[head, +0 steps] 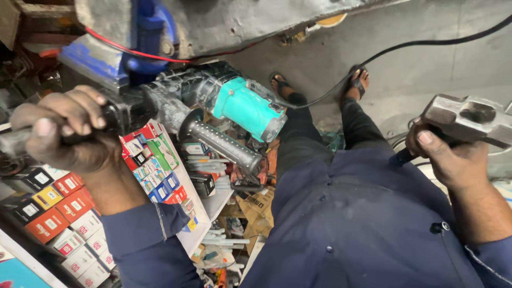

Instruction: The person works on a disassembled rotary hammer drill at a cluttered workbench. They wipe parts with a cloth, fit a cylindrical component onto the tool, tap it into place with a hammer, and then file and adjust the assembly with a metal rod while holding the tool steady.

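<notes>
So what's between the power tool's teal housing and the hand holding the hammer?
In the head view, only the person's dark trouser legs and the black power cord over concrete floor separate them.

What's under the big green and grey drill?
Under the teal and grey power drill sit shelves of small colourful boxes and loose packets. Its black side handle covers some boxes, and the left hand hides the drill's front end.

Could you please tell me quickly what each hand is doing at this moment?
Left hand: closed around a dark bar at the front of the power drill.
Right hand: closed on the handle of a hammer.
</notes>
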`<state>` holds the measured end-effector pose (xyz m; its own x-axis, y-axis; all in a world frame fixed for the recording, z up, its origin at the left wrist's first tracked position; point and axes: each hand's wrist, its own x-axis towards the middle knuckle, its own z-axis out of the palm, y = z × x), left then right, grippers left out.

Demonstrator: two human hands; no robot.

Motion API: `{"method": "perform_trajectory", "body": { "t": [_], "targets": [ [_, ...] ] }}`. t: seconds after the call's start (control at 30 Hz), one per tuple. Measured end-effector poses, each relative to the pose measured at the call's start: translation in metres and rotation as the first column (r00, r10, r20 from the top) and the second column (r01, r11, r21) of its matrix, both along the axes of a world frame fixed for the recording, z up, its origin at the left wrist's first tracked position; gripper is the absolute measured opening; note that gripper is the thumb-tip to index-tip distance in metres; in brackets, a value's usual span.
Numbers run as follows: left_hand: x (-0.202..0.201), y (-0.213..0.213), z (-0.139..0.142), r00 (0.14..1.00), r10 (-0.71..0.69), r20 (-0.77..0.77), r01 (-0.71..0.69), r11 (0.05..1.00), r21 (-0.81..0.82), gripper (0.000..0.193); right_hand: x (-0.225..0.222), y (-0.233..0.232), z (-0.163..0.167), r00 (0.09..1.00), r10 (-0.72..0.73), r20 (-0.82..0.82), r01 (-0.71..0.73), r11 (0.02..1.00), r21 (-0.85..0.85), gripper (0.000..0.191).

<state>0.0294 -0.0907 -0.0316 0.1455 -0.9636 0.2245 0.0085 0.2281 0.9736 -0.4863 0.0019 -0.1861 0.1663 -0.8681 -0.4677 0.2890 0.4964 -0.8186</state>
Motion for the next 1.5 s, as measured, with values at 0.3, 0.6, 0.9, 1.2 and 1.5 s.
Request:
{"method": "perform_trajectory", "body": {
  "t": [0.3,0.6,0.9,1.2,1.5],
  "targets": [
    [-0.011,-0.012,0.032,0.984,-0.172,-0.048,0.169,0.984,-0.059,0.030,0.010,-0.006,0.055,0.981,0.114,-0.159,-0.144,0.970,-0.197,0.027],
    [-0.012,0.004,0.048,0.978,-0.150,-0.144,0.134,0.984,-0.113,0.034,0.021,-0.014,0.106,0.947,0.185,-0.264,-0.239,0.952,-0.190,0.028],
    [-0.007,0.013,0.068,0.981,-0.109,-0.157,0.097,0.992,-0.083,0.028,0.087,-0.037,0.144,0.903,0.206,-0.377,-0.296,0.935,-0.197,0.029],
    [0.014,0.007,0.066,0.994,0.028,0.108,-0.005,0.979,-0.201,0.047,0.111,-0.038,0.138,0.796,0.273,-0.541,-0.426,0.886,-0.181,0.033],
    [0.014,0.003,0.038,0.986,0.158,-0.061,-0.166,0.969,-0.185,0.062,0.095,-0.025,0.100,0.878,0.285,-0.384,-0.369,0.915,-0.164,0.041]
  ]
}}
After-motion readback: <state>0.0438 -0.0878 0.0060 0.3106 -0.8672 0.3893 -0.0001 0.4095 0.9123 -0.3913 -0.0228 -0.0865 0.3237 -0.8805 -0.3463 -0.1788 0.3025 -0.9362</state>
